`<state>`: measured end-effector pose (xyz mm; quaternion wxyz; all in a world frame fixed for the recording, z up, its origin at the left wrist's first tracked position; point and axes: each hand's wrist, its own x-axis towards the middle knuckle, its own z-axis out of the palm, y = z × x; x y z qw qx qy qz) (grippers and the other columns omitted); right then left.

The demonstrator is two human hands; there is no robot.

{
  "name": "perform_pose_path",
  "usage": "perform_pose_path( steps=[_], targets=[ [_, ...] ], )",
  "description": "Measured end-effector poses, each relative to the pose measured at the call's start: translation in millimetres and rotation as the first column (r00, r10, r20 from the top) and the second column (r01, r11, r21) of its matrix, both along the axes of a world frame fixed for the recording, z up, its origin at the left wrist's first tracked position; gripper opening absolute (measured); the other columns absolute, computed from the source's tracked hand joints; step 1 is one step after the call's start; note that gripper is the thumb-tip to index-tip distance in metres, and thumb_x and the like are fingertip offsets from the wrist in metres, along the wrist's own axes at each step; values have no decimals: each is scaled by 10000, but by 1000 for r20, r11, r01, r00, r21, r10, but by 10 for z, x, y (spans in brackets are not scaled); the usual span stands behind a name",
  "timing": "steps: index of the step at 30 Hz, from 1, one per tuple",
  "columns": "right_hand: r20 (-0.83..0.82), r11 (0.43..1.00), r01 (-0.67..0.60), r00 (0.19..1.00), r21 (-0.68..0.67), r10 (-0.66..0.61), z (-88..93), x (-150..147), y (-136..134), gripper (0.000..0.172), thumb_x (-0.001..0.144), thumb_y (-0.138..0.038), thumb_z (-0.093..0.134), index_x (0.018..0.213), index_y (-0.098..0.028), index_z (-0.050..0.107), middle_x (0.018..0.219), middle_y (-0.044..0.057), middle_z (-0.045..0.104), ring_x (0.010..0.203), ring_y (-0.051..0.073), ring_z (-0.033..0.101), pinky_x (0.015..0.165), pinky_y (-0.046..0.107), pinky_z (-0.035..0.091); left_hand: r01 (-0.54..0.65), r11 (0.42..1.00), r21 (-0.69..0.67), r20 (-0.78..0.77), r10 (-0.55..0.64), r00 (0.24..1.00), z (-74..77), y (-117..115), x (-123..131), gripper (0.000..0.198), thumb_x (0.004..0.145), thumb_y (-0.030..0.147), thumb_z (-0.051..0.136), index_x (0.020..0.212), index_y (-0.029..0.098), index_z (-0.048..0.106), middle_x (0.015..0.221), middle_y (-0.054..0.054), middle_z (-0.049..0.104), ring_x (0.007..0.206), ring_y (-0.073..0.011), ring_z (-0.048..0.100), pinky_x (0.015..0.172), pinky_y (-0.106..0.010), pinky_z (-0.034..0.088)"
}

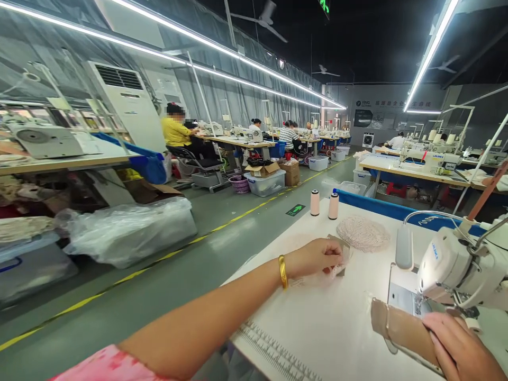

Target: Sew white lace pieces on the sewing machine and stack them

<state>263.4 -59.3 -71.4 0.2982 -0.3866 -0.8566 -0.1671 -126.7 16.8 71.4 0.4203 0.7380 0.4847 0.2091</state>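
My left hand (323, 256) reaches across the white sewing table (337, 323), its fingers pinched on a piece of thin pale pink lace fabric (340, 269). A brown-grey card-like patch (337, 241) shows beneath those fingers. Just beyond lies a coiled heap of pale pink lace trim (363, 233). My right hand (462, 341) rests at the sewing machine (452, 264), fingers stretched over a brown strip (408, 328) in front of the needle area. Part of the right hand's fingers is hidden, and I see nothing gripped in it.
Two pink thread spools, a nearer one (333, 206) and another (315, 202), stand at the table's far edge. A blue cloth trough (373, 203) borders the far side. A printed ruler (278, 352) runs along the near edge. Co-workers, one in a yellow top (174, 131), sit at other machines.
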Motion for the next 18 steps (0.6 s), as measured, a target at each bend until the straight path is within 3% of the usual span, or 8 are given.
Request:
perform_pose_path(
  steps=[3,5,6,11,14,18],
  targets=[
    [-73,993,7,997,-114,-15,208,-170,-131,274,1044,-224,487,1236,-257,679,1130,53,779,999,209,764,804,285,609,156,986,-50,42,-154,987,37,-212,346,209,915,403,604,914,211,686,835,-10,729,742,-164,680,702,-271,554],
    [-153,966,26,986,-258,-68,344,-274,-211,274,1080,-224,436,1205,-260,678,1120,54,770,971,201,755,833,306,603,407,913,-39,69,-404,912,79,-342,534,204,940,383,615,1024,252,747,1028,-14,786,948,-191,723,863,-292,560],
    [-189,951,29,978,-308,-91,405,-316,-241,278,1094,-242,420,1197,-262,678,1126,57,766,985,210,747,843,324,600,448,894,16,73,-448,891,100,-379,602,226,969,375,578,1051,260,754,1084,-18,793,1000,-202,725,900,-305,550],
    [-255,835,62,938,-546,-236,585,-422,-299,298,1114,-345,405,1205,-268,679,1159,75,741,1059,266,690,910,421,577,264,930,257,-174,-224,959,43,-225,808,311,1004,394,480,1085,205,714,1086,-69,758,957,-245,686,848,-363,513],
    [-235,818,67,941,-571,-242,597,-456,-317,294,1058,-343,530,1315,-249,636,1263,105,701,1114,305,653,945,469,559,321,902,287,-324,-224,919,-112,-87,952,290,925,418,605,1090,189,674,1066,-86,717,968,-274,652,851,-380,499],
    [-200,811,66,954,-582,-221,573,-488,-346,358,988,-271,635,1345,-254,617,1303,109,659,1145,317,613,976,488,534,361,896,261,-394,-242,887,-268,-12,1103,228,813,388,721,842,192,608,888,-55,634,841,-252,593,757,-349,463]
  ],
)
